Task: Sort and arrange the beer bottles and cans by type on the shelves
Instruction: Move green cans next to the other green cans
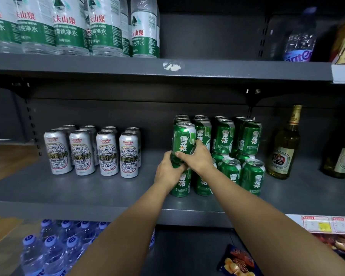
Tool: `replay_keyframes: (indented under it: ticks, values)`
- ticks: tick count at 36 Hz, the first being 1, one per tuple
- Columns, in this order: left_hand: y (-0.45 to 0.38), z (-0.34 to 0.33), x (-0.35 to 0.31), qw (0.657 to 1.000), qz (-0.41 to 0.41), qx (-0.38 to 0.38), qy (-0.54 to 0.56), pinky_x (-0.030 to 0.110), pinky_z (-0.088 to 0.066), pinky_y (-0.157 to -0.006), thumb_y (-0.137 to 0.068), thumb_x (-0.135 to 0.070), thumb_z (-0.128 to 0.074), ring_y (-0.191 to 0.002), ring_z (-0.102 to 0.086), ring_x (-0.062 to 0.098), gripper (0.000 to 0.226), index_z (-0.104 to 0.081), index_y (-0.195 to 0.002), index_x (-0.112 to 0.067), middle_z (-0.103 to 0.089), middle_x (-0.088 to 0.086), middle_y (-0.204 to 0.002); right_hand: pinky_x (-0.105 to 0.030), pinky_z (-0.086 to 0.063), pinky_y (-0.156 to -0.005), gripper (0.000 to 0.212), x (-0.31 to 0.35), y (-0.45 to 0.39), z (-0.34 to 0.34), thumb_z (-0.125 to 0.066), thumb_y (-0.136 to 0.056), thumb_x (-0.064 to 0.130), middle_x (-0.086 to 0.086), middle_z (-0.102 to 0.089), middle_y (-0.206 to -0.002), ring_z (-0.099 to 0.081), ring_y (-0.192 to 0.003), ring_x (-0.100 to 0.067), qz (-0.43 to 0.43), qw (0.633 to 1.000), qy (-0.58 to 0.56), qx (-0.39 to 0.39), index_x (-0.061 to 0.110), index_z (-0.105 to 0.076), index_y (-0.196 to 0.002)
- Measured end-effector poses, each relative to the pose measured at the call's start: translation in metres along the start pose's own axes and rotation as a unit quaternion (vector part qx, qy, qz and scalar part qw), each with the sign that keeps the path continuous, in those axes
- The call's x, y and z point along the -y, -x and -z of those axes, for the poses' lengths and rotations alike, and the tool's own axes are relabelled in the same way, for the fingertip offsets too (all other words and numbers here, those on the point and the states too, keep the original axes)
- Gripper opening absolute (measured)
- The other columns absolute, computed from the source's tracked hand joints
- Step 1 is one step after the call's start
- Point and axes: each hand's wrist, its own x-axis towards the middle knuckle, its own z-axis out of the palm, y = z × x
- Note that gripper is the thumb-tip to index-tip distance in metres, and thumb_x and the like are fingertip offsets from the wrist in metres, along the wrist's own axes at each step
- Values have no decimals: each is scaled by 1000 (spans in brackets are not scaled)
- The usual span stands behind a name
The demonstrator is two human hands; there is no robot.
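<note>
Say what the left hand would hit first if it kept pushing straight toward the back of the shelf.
The left hand already grips the front-left stack of green cans. Straight on, that stack would probably meet the green cans behind it; depth is unclear.

Stacked on the middle shelf (108, 188): Snow beer cans (225, 136), right of Chongqing beer cans (106, 154), left of beer bottles (285, 144).

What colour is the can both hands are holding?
Green can with white characters and a silver top, seen in the head view, the only view; left hand, right hand.
</note>
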Motion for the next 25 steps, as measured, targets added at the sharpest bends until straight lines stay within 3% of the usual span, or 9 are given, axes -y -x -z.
replay_keyframes:
  ticks: [6,9,12,14,16,20,25]
  values:
    - [0,1,-3,1000,6,-3,-13,40,-52,-91,-78,-32,-73,-106,-63,17,59,-46,-131,-26,-66,-3,-118,-40,-50,-91,69,-1,5,3,-79,-73,43,-7,-62,-119,-60,-109,-25,-1,1000,10,8,12,-48,-127]
    - [3,2,-7,999,1,-19,-34,40,-50,-94,-77,-34,-73,-116,-57,19,70,-40,-138,-26,-59,-2,-129,-31,-47,-90,71,-4,7,4,-78,-75,41,-7,-61,-122,-58,-112,-24,-2,1000,7,4,11,-47,-132]
    - [10,5,-10,992,-16,-60,-110,38,-46,-92,-81,-38,-71,-124,-47,23,78,-31,-145,-24,-44,3,-135,-25,-40,-86,74,-4,11,6,-74,-79,45,-6,-57,-128,-55,-117,-23,2,1000,17,-3,11,-44,-137]
    - [17,9,-11,983,-38,-106,-147,38,-45,-87,-80,-46,-70,-123,-45,22,78,-31,-144,-24,-42,2,-133,-31,-46,-92,76,-6,13,7,-69,-80,54,-5,-54,-131,-59,-112,-25,4,1000,-7,-14,13,-43,-138]
    - [24,11,-12,976,-55,-148,-152,38,-45,-85,-79,-51,-70,-119,-46,20,74,-36,-139,-25,-45,0,-127,-40,-50,-92,75,-6,17,9,-62,-80,63,-4,-53,-133,-63,-105,-26,7,999,-24,-32,16,-44,-137]
    - [38,11,-16,966,-91,-202,-136,33,-41,-76,-82,-50,-66,-107,-48,17,54,-47,-124,-22,-48,-2,-112,-37,-47,-88,59,-6,26,20,-48,-89,62,2,-54,-130,-57,-110,-19,2,996,-6,-92,21,-48,-132]
    - [54,-7,-35,960,-174,-179,-126,31,-38,-69,-88,-40,-61,-97,-50,14,30,-53,-110,-21,-47,-9,-100,-33,-44,-82,48,-18,31,39,-44,-94,57,4,-58,-122,-57,-105,-19,-15,986,1,-164,20,-53,-123]
